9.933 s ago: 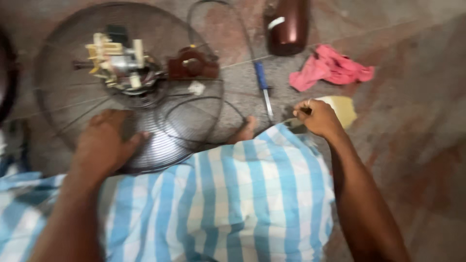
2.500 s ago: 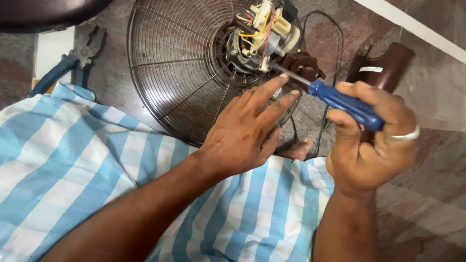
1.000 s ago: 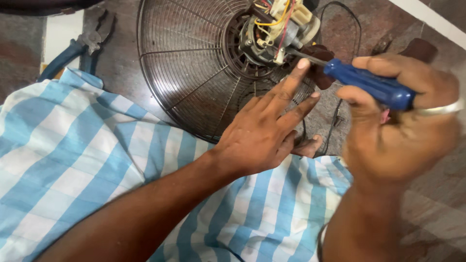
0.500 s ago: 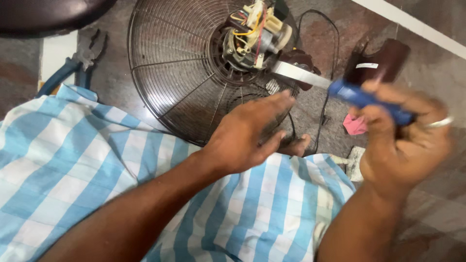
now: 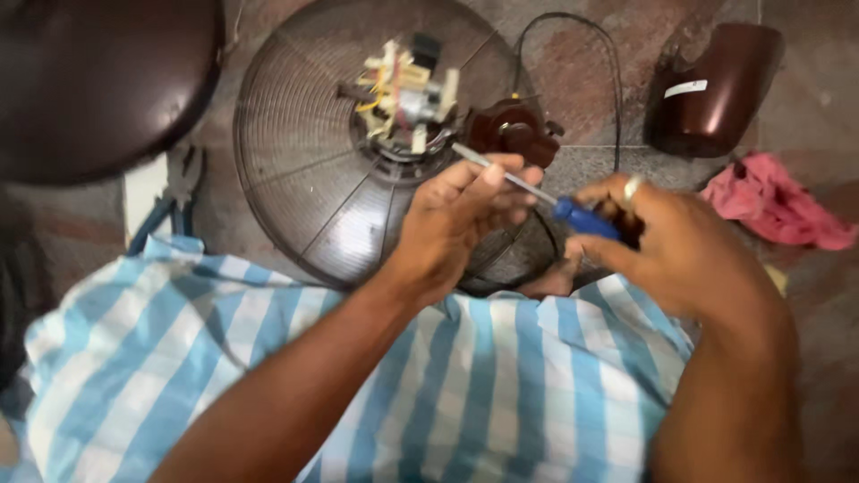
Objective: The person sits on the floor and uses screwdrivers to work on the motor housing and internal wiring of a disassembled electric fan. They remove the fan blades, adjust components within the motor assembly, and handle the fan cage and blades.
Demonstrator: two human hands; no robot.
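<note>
Since half a second ago the right hand (image 5: 680, 246) has come down and toward the middle of the frame, so the screwdriver (image 5: 546, 199) now lies lower and more flat, and the left hand (image 5: 461, 219) has gone up to meet its shaft. The view has also shifted, so the fan guard (image 5: 340, 197) sits more in the upper middle.

Nearest, at the bottom of the frame, is the blue and white striped cloth (image 5: 501, 385) over the lap of the person, with both forearms crossing above it. At the lower right of the middle, the right hand is closed around the blue handle of the screwdriver, fingers curled tight, a ring on one finger. Left of it, the left hand has its fingertips pinched together on the metal shaft, the other fingers bent and loose. The tip of the screwdriver points up and left, ending just beside the motor (image 5: 403, 98), between it and the brown part (image 5: 510, 134). I cannot tell if the tip touches a screw.

Farther up, the motor with coloured wires sits in the centre of the guard. A black cable (image 5: 573, 27) loops above the brown part. At the upper right stands a dark brown cover (image 5: 716, 89), and below it a pink rag (image 5: 778, 201) lies on the floor. At the left, pliers (image 5: 174, 197) with blue handles lie beside the guard, and a big dark round base (image 5: 98, 80) fills the upper left corner
</note>
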